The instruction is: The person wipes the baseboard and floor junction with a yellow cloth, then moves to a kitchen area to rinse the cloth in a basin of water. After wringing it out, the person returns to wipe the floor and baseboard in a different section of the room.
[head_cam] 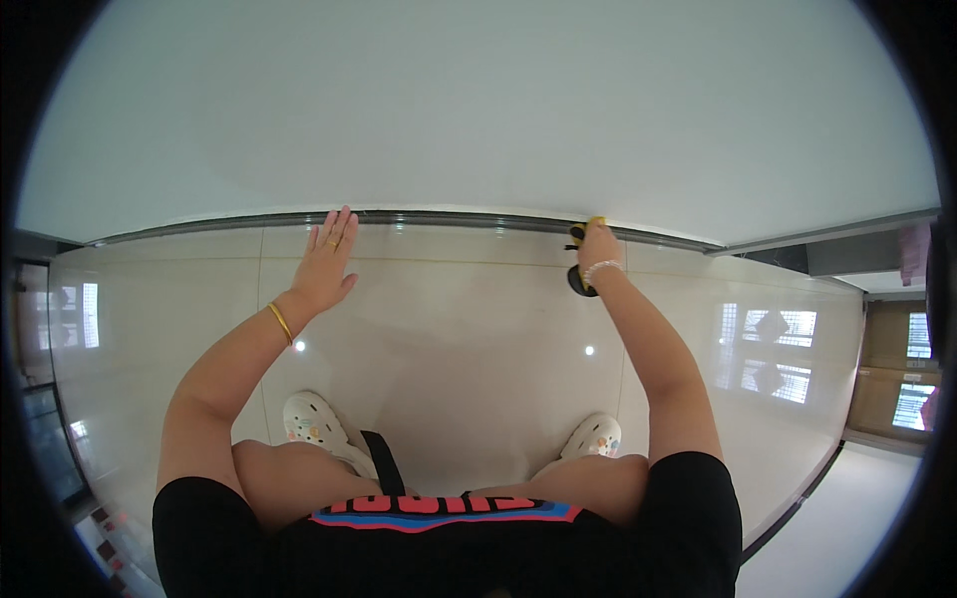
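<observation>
My left hand (327,258) holds nothing. Its fingers are stretched out and slightly apart, with the fingertips at the dark skirting strip (441,220) along the foot of the pale wall (478,105). In my right hand (600,250) is a black-and-yellow hand tool (582,282), mostly covered by the fingers, so its exact kind cannot be told. A rounded black end sticks out below the hand, and a yellow part shows at the fingertips. That hand is close to the same strip, farther right; whether the tool touches it is unclear.
Glossy beige floor tiles (463,321) lie between my arms, reflecting lamps and windows. My white clogs (314,422) stand apart below. A wall end with a grey edge (830,233) is at right, near a brown wooden door (893,370). A dark-framed glass panel (48,426) stands at far left.
</observation>
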The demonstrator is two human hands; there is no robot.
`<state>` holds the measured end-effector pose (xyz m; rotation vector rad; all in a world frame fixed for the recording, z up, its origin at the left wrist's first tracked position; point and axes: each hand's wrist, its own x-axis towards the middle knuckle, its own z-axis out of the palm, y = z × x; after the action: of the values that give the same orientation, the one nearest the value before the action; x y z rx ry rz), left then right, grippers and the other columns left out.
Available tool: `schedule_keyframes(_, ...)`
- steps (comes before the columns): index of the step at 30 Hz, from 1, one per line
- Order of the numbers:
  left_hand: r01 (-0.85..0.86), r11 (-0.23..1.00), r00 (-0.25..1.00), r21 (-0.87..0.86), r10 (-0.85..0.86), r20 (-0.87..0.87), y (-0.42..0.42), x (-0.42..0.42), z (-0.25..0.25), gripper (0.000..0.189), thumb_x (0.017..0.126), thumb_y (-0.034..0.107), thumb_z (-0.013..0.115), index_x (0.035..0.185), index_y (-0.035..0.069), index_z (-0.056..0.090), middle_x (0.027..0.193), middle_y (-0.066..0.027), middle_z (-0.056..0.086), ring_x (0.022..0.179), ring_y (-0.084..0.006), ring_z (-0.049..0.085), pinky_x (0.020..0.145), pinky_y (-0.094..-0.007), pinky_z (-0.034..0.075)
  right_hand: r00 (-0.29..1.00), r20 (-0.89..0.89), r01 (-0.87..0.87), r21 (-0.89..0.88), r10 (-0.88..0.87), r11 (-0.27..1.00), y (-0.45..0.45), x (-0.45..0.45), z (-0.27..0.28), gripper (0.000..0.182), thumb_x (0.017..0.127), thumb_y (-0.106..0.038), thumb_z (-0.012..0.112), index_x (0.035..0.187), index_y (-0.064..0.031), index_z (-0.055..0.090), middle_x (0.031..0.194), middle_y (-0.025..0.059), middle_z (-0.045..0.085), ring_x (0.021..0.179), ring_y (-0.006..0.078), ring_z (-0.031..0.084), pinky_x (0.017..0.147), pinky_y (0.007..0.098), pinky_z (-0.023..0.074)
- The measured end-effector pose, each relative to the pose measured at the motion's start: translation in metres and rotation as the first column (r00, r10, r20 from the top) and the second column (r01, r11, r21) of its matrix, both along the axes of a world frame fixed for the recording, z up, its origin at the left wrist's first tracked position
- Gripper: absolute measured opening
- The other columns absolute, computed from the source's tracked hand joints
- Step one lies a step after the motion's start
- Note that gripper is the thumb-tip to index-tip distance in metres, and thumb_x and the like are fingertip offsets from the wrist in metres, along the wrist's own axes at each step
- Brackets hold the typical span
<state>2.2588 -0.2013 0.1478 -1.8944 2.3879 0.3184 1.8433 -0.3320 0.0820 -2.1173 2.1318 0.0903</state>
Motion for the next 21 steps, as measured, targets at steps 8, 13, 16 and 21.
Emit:
schedule_keyframes(8, -0.037, 0.996, 0.984, 0.077, 0.050, -0.173, 0.010, 0.010, -0.025, 0.089, 0.075, 0.020, 0.062, 0.137, 0.003, 0.001, 0.144, -0.0158, 0.005, 0.133, -0.0320, 0.007, 0.106, -0.0449, 0.015, 0.985, 0.161, -0.074, 0.037, 0.067, 0.997, 0.023, 0.070, 0.014, 0.041, 0.072, -0.005, 0.059, 0.110, 0.0010, 0.046, 0.101, 0.0196, 0.056, 0.095, 0.0341, 0.054, 0.081, 0.0394, 0.0456)
schedule_keyframes(13, 0.029, 0.999, 0.958, 0.032, -0.018, -0.285, 0.005, 0.006, -0.017, 0.087, 0.076, 0.021, 0.062, 0.137, 0.002, 0.002, 0.143, -0.0168, 0.006, 0.133, -0.0325, 0.007, 0.106, -0.0445, 0.014, 0.958, 0.228, 0.199, -0.100, -0.172, 0.975, 0.028, 0.037, 0.011, 0.041, 0.073, -0.005, 0.057, 0.111, 0.0020, 0.044, 0.100, 0.0215, 0.055, 0.095, 0.0341, 0.054, 0.078, 0.0401, 0.0463)
schedule_keyframes(16, 0.029, 0.999, 0.955, 0.025, -0.020, -0.296, 0.005, 0.010, -0.012, 0.086, 0.077, 0.020, 0.061, 0.137, 0.002, 0.003, 0.143, -0.0172, 0.007, 0.132, -0.0326, 0.008, 0.106, -0.0442, 0.014, 0.920, 0.181, 0.352, 0.008, -0.348, 0.936, 0.010, 0.030, 0.017, 0.036, 0.074, -0.007, 0.058, 0.106, 0.0038, 0.044, 0.100, 0.0216, 0.056, 0.092, 0.0345, 0.056, 0.077, 0.0393, 0.0474)
schedule_keyframes(21, -0.014, 0.998, 0.943, 0.060, 0.033, -0.331, 0.010, 0.022, -0.009, 0.085, 0.077, 0.020, 0.060, 0.137, 0.001, 0.002, 0.143, -0.0172, 0.005, 0.132, -0.0327, 0.007, 0.106, -0.0441, 0.013, 0.930, 0.024, 0.364, 0.097, -0.367, 0.926, -0.005, 0.036, 0.005, 0.037, 0.074, -0.010, 0.061, 0.102, 0.0064, 0.043, 0.095, 0.0195, 0.058, 0.087, 0.0317, 0.060, 0.073, 0.0358, 0.0500)
